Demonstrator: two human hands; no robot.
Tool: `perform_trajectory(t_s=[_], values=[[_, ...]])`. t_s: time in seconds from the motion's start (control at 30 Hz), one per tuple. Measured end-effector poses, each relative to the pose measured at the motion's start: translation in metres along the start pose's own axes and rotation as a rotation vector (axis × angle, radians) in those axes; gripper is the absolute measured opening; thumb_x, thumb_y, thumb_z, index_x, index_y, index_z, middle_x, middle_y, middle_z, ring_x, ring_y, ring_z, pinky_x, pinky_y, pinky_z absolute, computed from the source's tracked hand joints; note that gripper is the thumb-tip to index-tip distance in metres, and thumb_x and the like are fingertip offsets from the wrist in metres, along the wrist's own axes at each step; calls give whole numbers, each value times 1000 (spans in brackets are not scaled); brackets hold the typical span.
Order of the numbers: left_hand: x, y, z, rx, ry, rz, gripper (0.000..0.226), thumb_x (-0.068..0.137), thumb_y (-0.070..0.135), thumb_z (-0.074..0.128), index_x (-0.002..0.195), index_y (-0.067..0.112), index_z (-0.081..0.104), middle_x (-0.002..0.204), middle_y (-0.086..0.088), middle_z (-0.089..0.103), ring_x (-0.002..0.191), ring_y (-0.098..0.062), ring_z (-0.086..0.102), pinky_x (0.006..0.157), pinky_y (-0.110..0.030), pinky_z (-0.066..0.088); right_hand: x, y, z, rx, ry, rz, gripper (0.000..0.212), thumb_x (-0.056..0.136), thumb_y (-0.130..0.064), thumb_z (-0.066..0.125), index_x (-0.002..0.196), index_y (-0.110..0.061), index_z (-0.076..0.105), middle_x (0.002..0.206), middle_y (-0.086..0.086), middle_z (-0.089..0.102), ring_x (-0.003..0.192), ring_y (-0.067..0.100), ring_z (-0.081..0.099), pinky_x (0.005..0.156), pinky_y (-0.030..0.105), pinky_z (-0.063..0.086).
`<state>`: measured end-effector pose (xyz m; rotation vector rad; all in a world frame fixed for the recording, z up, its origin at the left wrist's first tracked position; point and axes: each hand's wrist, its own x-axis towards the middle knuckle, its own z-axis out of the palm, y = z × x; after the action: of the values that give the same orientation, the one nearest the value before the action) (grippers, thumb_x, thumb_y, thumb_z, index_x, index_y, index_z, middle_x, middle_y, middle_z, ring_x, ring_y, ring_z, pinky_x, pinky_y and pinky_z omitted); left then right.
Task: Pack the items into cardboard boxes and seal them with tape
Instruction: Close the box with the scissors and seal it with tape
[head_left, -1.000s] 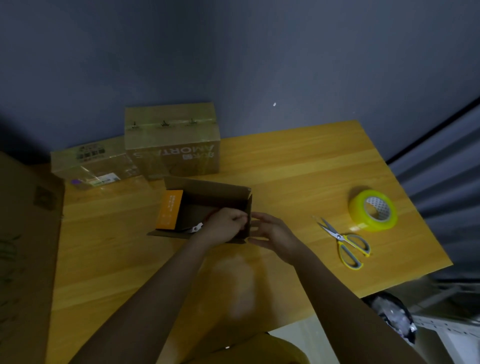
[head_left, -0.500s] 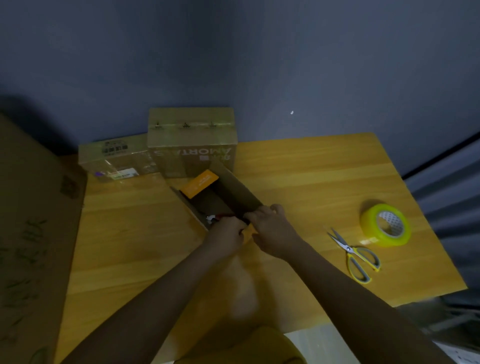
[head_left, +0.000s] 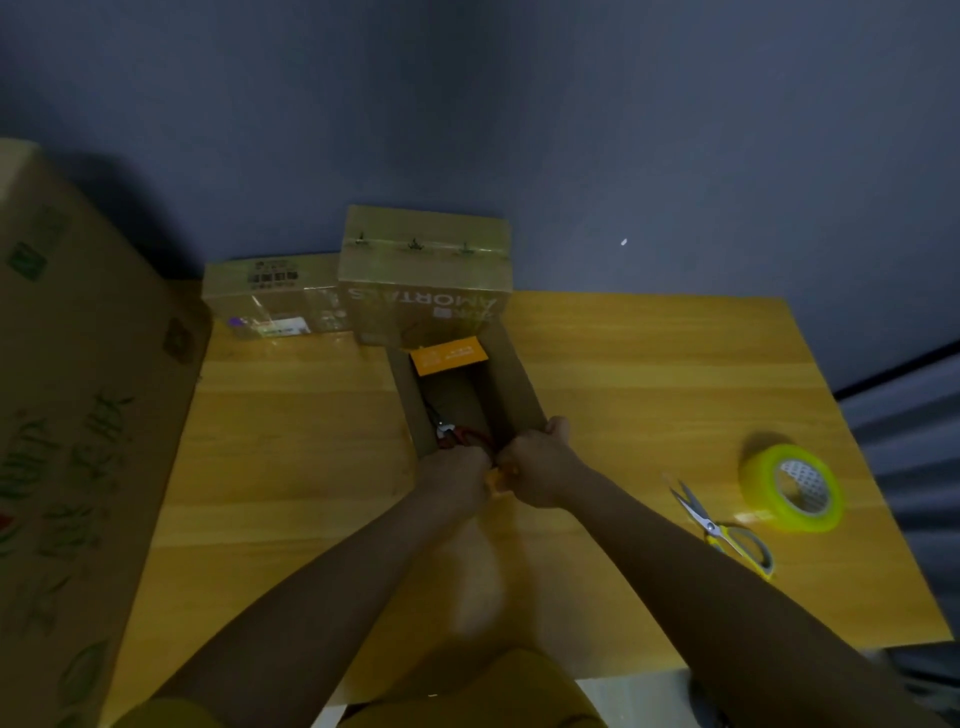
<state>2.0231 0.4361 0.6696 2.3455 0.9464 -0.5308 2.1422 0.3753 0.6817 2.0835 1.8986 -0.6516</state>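
A narrow open cardboard box (head_left: 511, 379) lies lengthwise on the wooden table (head_left: 649, 395), its far end touching a sealed box. An orange flap (head_left: 449, 355) shows at its far end, and a dark red item (head_left: 465, 434) sits inside near me. My left hand (head_left: 457, 467) and my right hand (head_left: 537, 457) grip the box's near end, fingers curled over the edge. A yellow tape roll (head_left: 795, 486) and yellow-handled scissors (head_left: 724, 527) lie to the right.
Two taped boxes stand at the back: a tall one (head_left: 423, 275) and a low one (head_left: 270, 296) to its left. A large printed carton (head_left: 78, 415) stands along the table's left side. The wall is right behind the boxes.
The open box has turned from crosswise to lengthwise, its far end now against the tall taped box. Both hands moved with it to the near end.
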Motion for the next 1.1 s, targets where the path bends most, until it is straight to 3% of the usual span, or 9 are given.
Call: perform_trajectory(t_s=[0.13, 0.23, 0.43, 0.53, 0.63, 0.77, 0.9, 1.0, 1.1], values=[[2, -5, 3, -21, 0, -32, 34, 90, 51, 56, 84, 18, 61, 89, -7, 64, 87, -26, 63, 67, -31, 43, 9, -4, -4, -155, -43, -80, 21, 92, -31, 54, 97, -16, 67, 97, 3, 68, 97, 22, 60, 98, 39, 24], [5, -7, 6, -8, 19, -34, 41, 87, 58, 57, 91, 18, 63, 93, -4, 65, 90, -24, 63, 69, -30, 43, 13, 0, -4, -91, -71, -91, 26, 92, -33, 58, 107, -14, 66, 105, 6, 67, 102, 23, 60, 89, 33, 38], [2, -14, 6, -214, -21, 64, 38, 91, 39, 61, 114, 8, 62, 97, -8, 62, 92, -24, 60, 62, -28, 41, 17, -2, -4, 34, -139, -53, 28, 89, -32, 62, 108, -12, 65, 104, 7, 65, 99, 24, 61, 69, 29, 40], [-1, -18, 4, -284, -19, 93, 53, 88, 40, 65, 131, 11, 52, 121, -8, 61, 107, -24, 58, 83, -34, 49, 17, -5, -1, 109, -132, -34, 32, 87, -32, 66, 113, -13, 63, 107, 6, 65, 101, 23, 61, 69, 28, 37], [3, -24, -1, -279, -58, 145, 49, 89, 28, 66, 134, 13, 52, 126, -7, 60, 110, -22, 57, 71, -17, 39, 11, -1, 1, 291, -101, -4, 38, 91, -26, 63, 127, -17, 54, 118, 6, 61, 106, 22, 57, 74, 27, 39], [9, -26, -6, -147, -79, 93, 59, 87, 22, 68, 139, 14, 42, 132, -10, 54, 116, -25, 53, 77, -26, 40, 3, 9, 4, 233, 42, -50, 30, 98, -17, 46, 126, -15, 58, 119, 9, 56, 107, 26, 54, 81, 31, 40], [3, -16, 1, 261, 187, 196, 56, 87, 36, 64, 131, 13, 38, 132, -9, 40, 123, -26, 38, 92, -34, 37, -1, 6, 22, -22, 205, -19, 36, 96, -21, 47, 131, -13, 49, 123, 9, 49, 112, 24, 47, 94, 32, 36], [-4, -22, 11, 402, 282, 279, 46, 93, 41, 50, 130, 12, 46, 132, -9, 41, 125, -27, 36, 95, -35, 32, -7, -1, 29, -98, 300, -79, 24, 86, -17, 62, 108, -8, 66, 101, 9, 60, 97, 26, 57, 90, 32, 43], [-14, -30, 16, 483, 306, 371, 44, 67, 58, 74, 92, 21, 73, 93, 2, 67, 87, -14, 64, 73, -24, 46, -21, 4, 45, -145, 389, -167, 20, 77, -28, 74, 89, -12, 74, 87, 6, 69, 83, 23, 66, 91, 34, 50]])
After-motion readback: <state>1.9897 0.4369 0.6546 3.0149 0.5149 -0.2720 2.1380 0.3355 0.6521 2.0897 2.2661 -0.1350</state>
